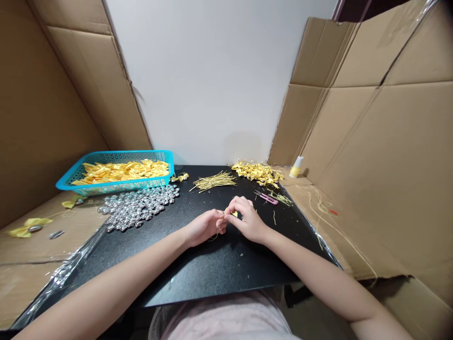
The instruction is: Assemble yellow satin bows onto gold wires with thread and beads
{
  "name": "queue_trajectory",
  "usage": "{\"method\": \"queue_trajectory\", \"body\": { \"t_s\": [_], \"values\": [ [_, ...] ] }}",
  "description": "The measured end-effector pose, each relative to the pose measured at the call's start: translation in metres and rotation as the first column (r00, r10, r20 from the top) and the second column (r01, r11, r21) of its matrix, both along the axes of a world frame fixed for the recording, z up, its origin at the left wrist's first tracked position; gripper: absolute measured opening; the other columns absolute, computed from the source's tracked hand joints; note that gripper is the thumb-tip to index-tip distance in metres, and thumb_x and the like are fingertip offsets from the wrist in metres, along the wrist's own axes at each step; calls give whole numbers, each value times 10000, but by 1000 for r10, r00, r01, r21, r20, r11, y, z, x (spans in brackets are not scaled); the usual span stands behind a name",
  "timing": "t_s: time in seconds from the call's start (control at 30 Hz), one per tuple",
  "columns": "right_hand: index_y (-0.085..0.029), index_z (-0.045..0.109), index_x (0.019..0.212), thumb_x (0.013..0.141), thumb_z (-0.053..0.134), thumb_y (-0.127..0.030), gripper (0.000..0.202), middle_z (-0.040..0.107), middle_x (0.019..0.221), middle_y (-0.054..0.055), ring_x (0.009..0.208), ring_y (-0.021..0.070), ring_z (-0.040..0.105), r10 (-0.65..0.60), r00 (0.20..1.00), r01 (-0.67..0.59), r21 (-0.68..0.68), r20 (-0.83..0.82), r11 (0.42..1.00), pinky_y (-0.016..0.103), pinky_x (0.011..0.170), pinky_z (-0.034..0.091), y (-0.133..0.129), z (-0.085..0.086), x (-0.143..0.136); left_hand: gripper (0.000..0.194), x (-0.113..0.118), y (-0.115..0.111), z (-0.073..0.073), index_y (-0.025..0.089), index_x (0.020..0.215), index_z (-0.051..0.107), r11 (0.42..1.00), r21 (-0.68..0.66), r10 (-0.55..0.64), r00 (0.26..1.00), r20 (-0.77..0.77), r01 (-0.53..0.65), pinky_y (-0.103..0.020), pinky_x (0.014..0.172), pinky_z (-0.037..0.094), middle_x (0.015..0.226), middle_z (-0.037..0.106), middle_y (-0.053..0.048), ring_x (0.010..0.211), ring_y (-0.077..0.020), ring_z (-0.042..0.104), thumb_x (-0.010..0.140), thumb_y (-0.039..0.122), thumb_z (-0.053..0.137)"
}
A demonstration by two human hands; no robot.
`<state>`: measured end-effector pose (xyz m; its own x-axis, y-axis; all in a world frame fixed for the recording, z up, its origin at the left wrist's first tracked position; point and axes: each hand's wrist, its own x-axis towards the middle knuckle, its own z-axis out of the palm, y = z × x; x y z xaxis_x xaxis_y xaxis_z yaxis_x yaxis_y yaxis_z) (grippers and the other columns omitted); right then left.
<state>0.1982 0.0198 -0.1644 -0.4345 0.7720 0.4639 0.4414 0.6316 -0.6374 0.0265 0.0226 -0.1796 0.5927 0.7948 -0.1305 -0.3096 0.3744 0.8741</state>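
My left hand and my right hand meet over the black table, fingertips pinched closely together. Between them a small yellow ribbon bow shows in part; the fingers hide most of it. A thin thread hangs below my left fingers. Just beyond the hands lies a bundle of gold twist ties. Pink thread snips rest to the right of my right hand, beside some cut thread ends.
A turquoise basket holds yellow bows at the back left, with many silver beads spread in front. Finished-looking bows are piled at the back right. A thread cone stands near the right cardboard wall.
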Motion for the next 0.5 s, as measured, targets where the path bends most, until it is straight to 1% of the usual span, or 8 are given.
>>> {"method": "queue_trajectory", "body": {
  "t_s": [0.07,0.13,0.2,0.23,0.3,0.37,0.43,0.5],
  "values": [
    [-201,584,760,915,542,-392,249,563,840,16,866,182,491,72,997,-73,-58,-25,996,367,855,312,3,2,3,289,0,-1,2,166,499,449,1000,15,-17,1000,-21,17,-238,586,425,538,385,21,550,-108,395,704,302,601],
    [-195,563,750,894,545,-458,300,535,824,13,833,175,484,166,981,-181,-163,-98,970,346,821,344,7,3,6,299,0,-1,3,164,530,464,999,29,-17,999,-49,18,-234,543,420,533,389,32,514,-97,388,710,336,631],
    [-187,553,758,859,569,-505,334,521,804,6,782,161,480,231,952,-284,-301,-199,911,322,772,367,11,4,9,288,-1,-1,3,161,599,507,999,44,-1,996,-88,5,-213,455,366,519,378,54,446,-74,325,724,372,659],
    [-183,553,765,839,588,-517,344,523,791,2,757,152,478,233,940,-314,-368,-248,875,313,750,370,13,4,10,288,-2,-1,2,157,641,533,999,53,13,994,-108,-7,-195,414,313,510,361,68,420,-60,276,734,392,671],
    [-176,559,765,792,639,-520,354,542,758,-9,718,137,473,181,930,-325,-483,-321,813,295,715,368,16,4,12,315,-3,0,2,145,713,577,996,77,48,989,-143,-37,-163,380,186,495,301,95,407,-39,182,744,435,694],
    [-172,571,745,730,705,-504,359,559,725,-19,691,123,474,101,923,-311,-567,-370,763,276,683,367,18,3,13,365,-4,1,1,131,745,603,992,104,88,983,-162,-72,-157,393,102,496,239,111,426,-33,136,728,477,718],
    [-167,586,725,661,766,-480,366,576,702,-24,674,113,492,19,910,-307,-642,-414,702,261,659,373,20,2,13,415,-4,2,0,124,759,620,983,139,145,969,-198,-118,-167,404,76,492,219,116,436,-34,125,693,515,740],
    [-158,606,718,605,809,-451,374,608,700,-14,677,110,533,-52,888,-322,-699,-456,638,259,669,394,22,-1,13,455,-3,2,-1,122,774,638,970,178,209,945,-252,-167,-182,408,78,477,234,114,433,-36,134,662,549,747]
  ]
}}
